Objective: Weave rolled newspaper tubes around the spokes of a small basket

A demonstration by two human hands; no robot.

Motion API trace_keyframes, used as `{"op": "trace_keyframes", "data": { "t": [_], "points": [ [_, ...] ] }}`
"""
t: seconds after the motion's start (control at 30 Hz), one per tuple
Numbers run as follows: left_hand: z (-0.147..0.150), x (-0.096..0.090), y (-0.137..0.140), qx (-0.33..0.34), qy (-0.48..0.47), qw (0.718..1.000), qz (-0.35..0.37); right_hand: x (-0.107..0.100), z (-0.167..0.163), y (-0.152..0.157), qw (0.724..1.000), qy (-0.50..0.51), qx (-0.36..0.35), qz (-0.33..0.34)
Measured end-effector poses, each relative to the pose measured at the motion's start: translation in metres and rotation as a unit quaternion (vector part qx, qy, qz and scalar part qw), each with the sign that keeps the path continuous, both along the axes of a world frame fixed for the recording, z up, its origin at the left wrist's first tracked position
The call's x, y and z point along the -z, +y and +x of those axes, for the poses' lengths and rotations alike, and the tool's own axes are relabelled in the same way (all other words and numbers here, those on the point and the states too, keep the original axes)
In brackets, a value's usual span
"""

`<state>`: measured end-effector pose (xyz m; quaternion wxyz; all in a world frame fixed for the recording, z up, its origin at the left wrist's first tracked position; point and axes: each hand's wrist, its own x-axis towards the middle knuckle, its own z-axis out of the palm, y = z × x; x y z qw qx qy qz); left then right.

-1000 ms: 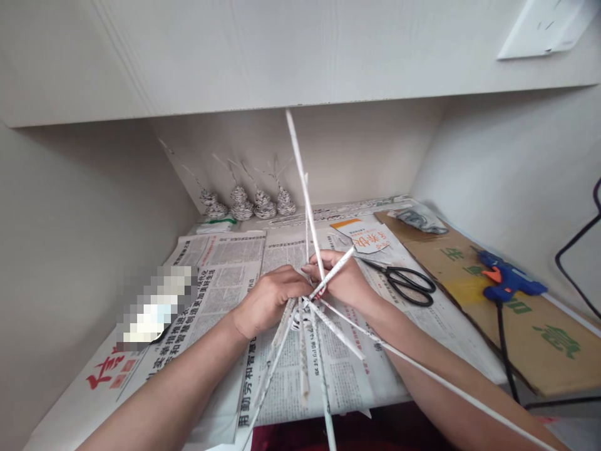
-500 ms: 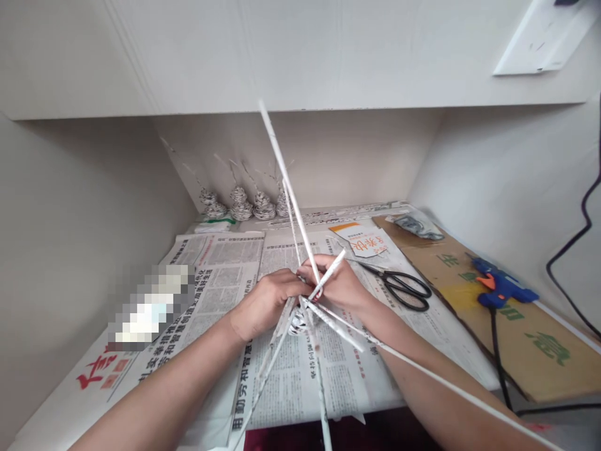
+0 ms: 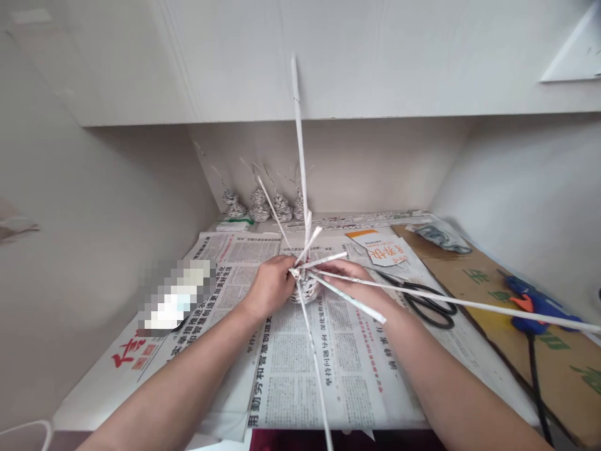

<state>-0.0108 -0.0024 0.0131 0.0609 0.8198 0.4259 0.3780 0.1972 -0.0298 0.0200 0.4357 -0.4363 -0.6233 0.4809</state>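
Observation:
A small woven piece of rolled newspaper (image 3: 306, 293) is held between my hands above the newspaper sheets. Long white paper tubes and shorter ends fan out from its top; one tube (image 3: 300, 144) points up and away, another (image 3: 451, 299) runs to the right, and a thin one hangs toward me. My left hand (image 3: 275, 285) is closed at the left side of the piece, thumb and fingers pinching by the point where the tubes meet. My right hand (image 3: 350, 280) wraps the right side, its fingers partly hidden behind the tubes.
Several gourd-shaped woven pieces (image 3: 260, 205) stand at the back left. Black-handled scissors (image 3: 429, 304) lie right of my hands, near a printed card (image 3: 378, 250). A blue glue gun (image 3: 535, 304) rests on cardboard (image 3: 483, 313). Newspaper (image 3: 282, 376) covers the table.
The woven piece has turned in my hands and shows more of its side. The tubes point in different directions, one now swung out rightward. My right hand has shifted lower around the piece. The view has shifted left.

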Motion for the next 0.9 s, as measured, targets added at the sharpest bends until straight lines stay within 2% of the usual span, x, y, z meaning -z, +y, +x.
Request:
{"op": "trace_keyframes", "data": {
  "t": [0.1,0.23,0.37,0.57,0.77,0.9],
  "points": [
    [0.002,0.002,0.0,0.002,0.011,1.0,-0.001,-0.002,-0.008,-0.005,1.0,-0.005,0.011,0.011],
    [0.006,-0.003,-0.008,0.016,0.017,1.0,-0.002,0.007,-0.017,-0.004,0.996,-0.013,0.059,0.068],
    [0.01,-0.01,-0.016,0.048,-0.006,0.998,-0.032,0.015,-0.021,-0.004,0.994,-0.005,0.075,0.085],
    [0.01,-0.017,-0.017,0.065,-0.053,0.995,-0.059,0.019,-0.023,0.0,0.993,0.031,0.095,0.058],
    [0.004,-0.021,-0.013,0.11,-0.062,0.982,-0.139,0.024,-0.022,0.003,0.99,0.074,0.113,0.039],
    [0.003,-0.017,-0.009,0.069,-0.078,0.978,-0.182,0.024,-0.02,0.002,0.992,0.071,0.087,0.057]
  ]
}}
